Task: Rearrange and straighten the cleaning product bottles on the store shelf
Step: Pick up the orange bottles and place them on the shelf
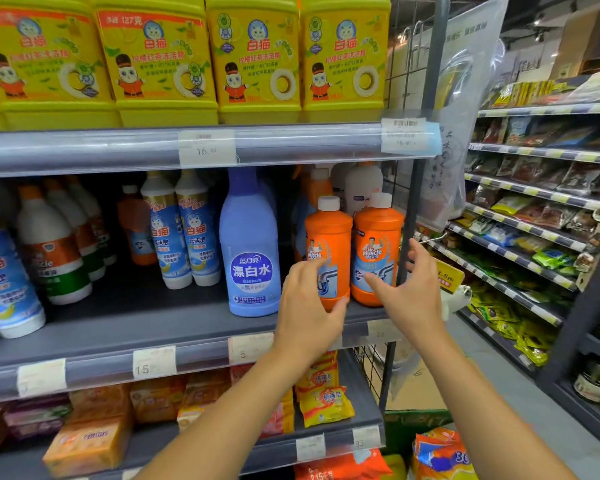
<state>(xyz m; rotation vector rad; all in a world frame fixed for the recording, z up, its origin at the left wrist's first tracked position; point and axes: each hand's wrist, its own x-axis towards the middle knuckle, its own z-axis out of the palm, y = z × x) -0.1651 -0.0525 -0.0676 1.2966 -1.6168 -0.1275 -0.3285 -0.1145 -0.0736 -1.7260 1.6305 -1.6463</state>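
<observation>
An orange white-capped plastic bottle (328, 244) was gripped low by the left hand (307, 306); the right hand (409, 292) was spread apart. Pulled so, it could be toppled over the front edge of the grey shelf (136, 313).

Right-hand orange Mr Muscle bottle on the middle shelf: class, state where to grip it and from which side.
Grip the right-hand orange bottle round its straight middle body, coming from the front. It stands upright at the shelf edge; the left orange bottle and the post crowd its sides, leaving little side room.
</observation>
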